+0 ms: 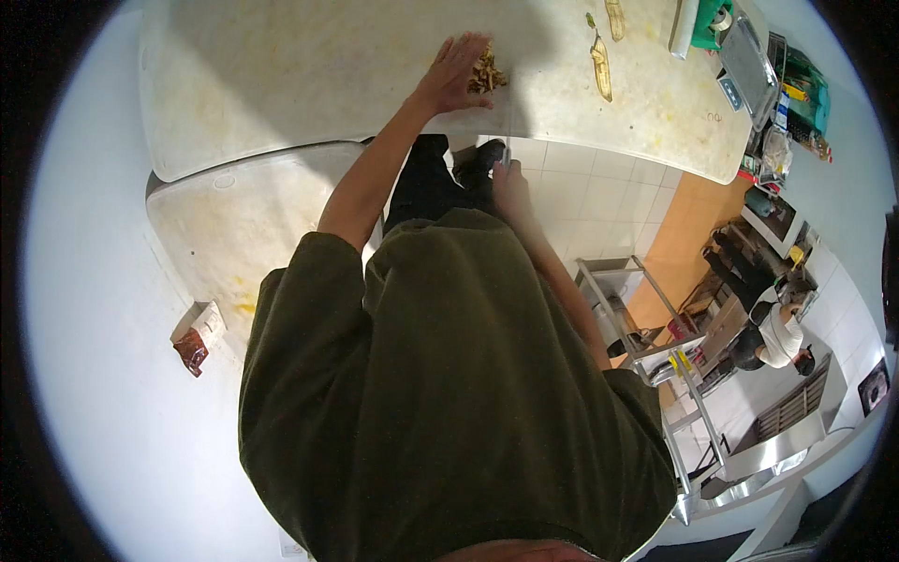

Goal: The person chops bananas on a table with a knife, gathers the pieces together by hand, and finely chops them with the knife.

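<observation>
A small pile of chopped brown-yellow pieces (486,75) lies on the pale worktable (328,94). Beside it, on the table, is my left hand (457,77), its fingers stretched out and its thumb apart, curving around the pile's left side. My right hand (507,184) is at the table's near edge, closed around the handle of a knife (507,153). The thin blade points away from me over the tabletop and is blurred. Farther right lie a flattened banana peel (601,70) and a second banana peel (614,19).
A lower pale table (253,206) adjoins on the left, with an opened packet (195,339) beyond it. At the right end stand a metal tray (749,66) and a small scale (729,94). A metal rack (674,375) is to my right; another person (777,332) works farther off.
</observation>
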A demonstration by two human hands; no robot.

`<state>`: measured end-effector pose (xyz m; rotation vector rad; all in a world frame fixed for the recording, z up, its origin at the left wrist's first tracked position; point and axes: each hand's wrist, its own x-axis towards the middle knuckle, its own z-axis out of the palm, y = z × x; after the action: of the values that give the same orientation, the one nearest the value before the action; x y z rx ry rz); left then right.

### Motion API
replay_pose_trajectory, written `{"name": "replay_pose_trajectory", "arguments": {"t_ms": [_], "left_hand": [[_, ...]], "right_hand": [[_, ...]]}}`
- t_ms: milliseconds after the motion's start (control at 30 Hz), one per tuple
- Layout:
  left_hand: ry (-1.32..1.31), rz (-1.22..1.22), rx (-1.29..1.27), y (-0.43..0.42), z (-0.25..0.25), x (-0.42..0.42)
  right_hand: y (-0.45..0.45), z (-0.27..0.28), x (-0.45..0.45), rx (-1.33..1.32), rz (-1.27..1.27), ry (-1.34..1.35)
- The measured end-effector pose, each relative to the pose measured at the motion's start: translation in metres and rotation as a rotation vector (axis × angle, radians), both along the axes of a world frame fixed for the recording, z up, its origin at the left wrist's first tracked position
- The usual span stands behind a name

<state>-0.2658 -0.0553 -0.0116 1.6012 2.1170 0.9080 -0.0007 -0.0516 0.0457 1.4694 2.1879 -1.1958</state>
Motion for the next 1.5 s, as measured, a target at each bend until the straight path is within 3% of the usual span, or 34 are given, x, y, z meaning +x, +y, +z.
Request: {"name": "replay_pose_trajectory", "arguments": {"t_ms": [167, 433, 467, 567, 667, 767, 867, 900, 1033, 1067, 1200, 1300, 1400, 1500], "left_hand": [[-0.038, 0.189, 0.036, -0.042, 0.0, 0.006], [-0.144, 0.212, 0.005, -0.087, 0.018, 0.034], [-0.157, 0.221, 0.008, -0.091, 0.024, 0.036], [-0.196, 0.251, 0.018, -0.1, 0.045, 0.042], [-0.207, 0.326, 0.053, -0.113, 0.044, 0.049], [-0.229, 0.409, 0.066, -0.127, 0.04, 0.049], [-0.227, 0.481, 0.106, -0.141, 0.028, 0.045], [-0.221, 0.501, 0.119, -0.147, 0.027, 0.043], [-0.475, 0.785, 0.299, -0.164, 0.029, 0.038], [-0.483, 0.85, 0.315, -0.17, 0.032, 0.036], [-0.712, 1.107, 0.352, -0.192, 0.05, 0.029], [-0.693, 1.236, 0.292, -0.207, 0.062, 0.031], [-0.52, 1.341, 0.233, -0.234, 0.024, 0.027], [-0.465, 1.392, 0.372, -0.242, 0.002, 0.034]], "right_hand": [[-0.021, -0.011, 0.003, 0.022, -0.009, 0.055], [-0.005, -0.01, -0.024, 0.047, -0.054, 0.095], [-0.002, -0.031, -0.016, 0.184, 0.055, 0.16], [0.014, -0.013, -0.03, 0.055, -0.091, 0.17], [0.027, -0.025, -0.023, 0.247, 0.128, 0.272], [0.039, -0.012, -0.024, 0.336, 0.16, 0.399], [0.051, 0.006, -0.022, 0.243, 0.043, 0.413], [0.055, 0.0, -0.017, 0.324, 0.095, 0.585], [0.07, -0.007, 0.002, 0.215, -0.055, 0.402], [0.071, -0.006, 0.009, 0.36, 0.041, 0.531], [0.074, -0.014, 0.028, 0.342, -0.072, 0.442], [0.079, -0.021, 0.047, 0.331, -0.126, 0.368], [0.082, -0.025, 0.067, 0.328, -0.156, 0.421], [0.086, -0.018, 0.079, 0.346, -0.171, 0.354]]}}
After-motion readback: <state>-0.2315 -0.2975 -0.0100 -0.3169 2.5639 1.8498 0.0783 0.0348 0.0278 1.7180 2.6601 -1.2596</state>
